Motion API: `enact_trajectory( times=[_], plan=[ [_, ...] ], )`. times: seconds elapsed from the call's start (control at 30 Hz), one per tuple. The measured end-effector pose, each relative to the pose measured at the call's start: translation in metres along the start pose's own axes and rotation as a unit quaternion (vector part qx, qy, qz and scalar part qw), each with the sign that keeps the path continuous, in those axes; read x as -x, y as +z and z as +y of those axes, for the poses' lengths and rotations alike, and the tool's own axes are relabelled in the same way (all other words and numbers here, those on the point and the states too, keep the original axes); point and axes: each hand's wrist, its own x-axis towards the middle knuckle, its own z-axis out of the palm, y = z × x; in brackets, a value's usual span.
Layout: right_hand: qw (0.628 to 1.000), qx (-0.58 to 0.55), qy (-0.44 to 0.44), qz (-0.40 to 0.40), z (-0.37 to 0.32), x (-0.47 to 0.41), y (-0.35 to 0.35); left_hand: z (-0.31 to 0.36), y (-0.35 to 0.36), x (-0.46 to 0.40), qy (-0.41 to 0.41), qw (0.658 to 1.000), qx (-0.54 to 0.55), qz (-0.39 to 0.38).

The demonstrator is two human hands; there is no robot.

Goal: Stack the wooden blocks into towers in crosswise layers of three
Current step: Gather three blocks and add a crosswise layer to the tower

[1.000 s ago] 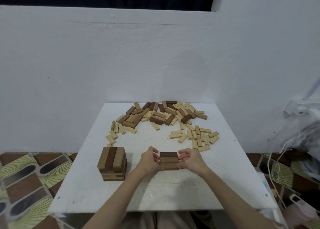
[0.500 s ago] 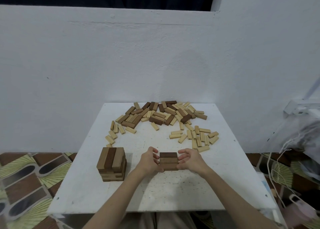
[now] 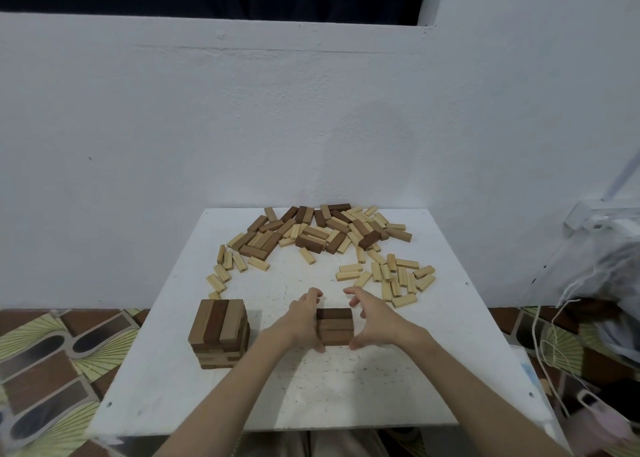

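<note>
Fingers loosely spread on both hands: left hand (image 3: 300, 321) touching new layer of three (image 3: 334, 325) mid-table beside finished tower (image 3: 220, 332), right hand (image 3: 374, 314) just clear. Square edges flush before next crosswise layer.

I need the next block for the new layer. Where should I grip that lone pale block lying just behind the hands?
Pinch the lone pale block across its two long sides, near mid-length, coming from above. It lies flat on the table, apart from the pile, so both long faces look open to fingers.
</note>
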Motion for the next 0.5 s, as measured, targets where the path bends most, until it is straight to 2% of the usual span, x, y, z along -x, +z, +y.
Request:
enact_trajectory(
  times=[0.5],
  plan=[
    [0.998,-0.050,0.029,0.008,0.0017,-0.0044,0.0069,-0.0013,0.0036,0.0016,-0.034,0.997,0.062,0.019]
  ],
)
